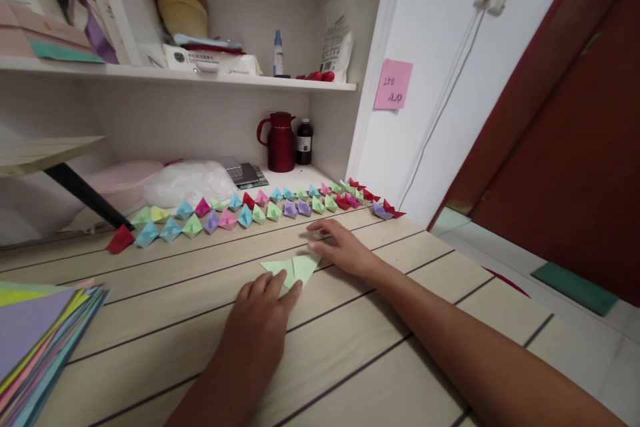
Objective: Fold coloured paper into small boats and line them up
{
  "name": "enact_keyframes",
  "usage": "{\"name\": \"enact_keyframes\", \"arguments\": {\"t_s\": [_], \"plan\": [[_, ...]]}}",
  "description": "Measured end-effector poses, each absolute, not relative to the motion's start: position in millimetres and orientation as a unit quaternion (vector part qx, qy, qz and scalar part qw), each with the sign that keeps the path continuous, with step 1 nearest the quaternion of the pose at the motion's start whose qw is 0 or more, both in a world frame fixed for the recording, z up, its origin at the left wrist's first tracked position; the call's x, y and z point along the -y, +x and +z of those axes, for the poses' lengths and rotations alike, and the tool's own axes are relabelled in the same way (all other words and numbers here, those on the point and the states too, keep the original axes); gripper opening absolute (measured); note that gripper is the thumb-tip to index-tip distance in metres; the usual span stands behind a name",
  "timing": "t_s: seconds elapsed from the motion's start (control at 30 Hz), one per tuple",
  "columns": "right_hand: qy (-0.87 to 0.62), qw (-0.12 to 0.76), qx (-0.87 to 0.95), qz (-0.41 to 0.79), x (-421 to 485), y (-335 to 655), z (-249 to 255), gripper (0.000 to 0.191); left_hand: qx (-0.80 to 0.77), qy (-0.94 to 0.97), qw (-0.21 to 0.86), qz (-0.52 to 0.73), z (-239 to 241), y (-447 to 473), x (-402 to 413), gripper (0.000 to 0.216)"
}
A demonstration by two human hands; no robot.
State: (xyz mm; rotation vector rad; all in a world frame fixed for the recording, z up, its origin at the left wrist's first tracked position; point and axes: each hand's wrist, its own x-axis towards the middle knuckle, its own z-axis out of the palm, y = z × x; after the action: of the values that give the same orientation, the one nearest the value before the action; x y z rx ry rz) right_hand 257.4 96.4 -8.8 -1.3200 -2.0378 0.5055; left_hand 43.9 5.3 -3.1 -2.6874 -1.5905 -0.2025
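A light green sheet of folded paper (303, 268) lies flat on the wooden table (350, 353), with a crease down its middle and a pointed left corner. On its lower left edge rest the fingers of my left hand (265, 307), stretched out and pressing it down. My right hand (343, 250) hovers at the paper's right corner, fingers apart and curved, the thumb close to the edge; whether it touches cannot be made out. Behind both hands stand rows of small folded paper boats (245, 216) in many colours.
At the left edge lies a stack of coloured paper (45, 340). Beyond the boats, a white shelf (215, 79) holds a red thermos jug (281, 141), a dark bottle (304, 142) and a plastic bag (187, 181). A pink note (393, 85) sticks to the wall.
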Motion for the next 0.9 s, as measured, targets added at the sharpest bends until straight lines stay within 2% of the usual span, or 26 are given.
{"name": "enact_keyframes", "arguments": {"t_s": [0.07,0.17,0.3,0.43,0.6,0.9], "plan": [[-0.491,0.248,0.819,0.164,-91,250,-8,0.059,0.509,-0.858,0.002,-0.061,-1,44,-6,0.062],[-0.541,0.187,0.807,0.146,-91,248,-7,0.062,0.508,-0.86,-0.007,-0.053,2,43,-7,0.062],[-0.604,0.214,0.757,0.13,-101,258,-3,0.054,0.51,-0.859,-0.02,-0.047,6,41,-6,0.061],[-0.607,0.24,0.75,0.105,-98,251,1,0.025,0.516,-0.854,-0.026,-0.057,10,43,-2,0.059],[-0.547,0.218,0.799,0.121,-86,225,0,0.034,0.52,-0.852,-0.016,-0.05,14,46,3,0.053],[-0.546,0.252,0.768,0.22,-88,213,3,0.015,0.514,-0.856,0.02,-0.059,7,51,1,0.04]]}}
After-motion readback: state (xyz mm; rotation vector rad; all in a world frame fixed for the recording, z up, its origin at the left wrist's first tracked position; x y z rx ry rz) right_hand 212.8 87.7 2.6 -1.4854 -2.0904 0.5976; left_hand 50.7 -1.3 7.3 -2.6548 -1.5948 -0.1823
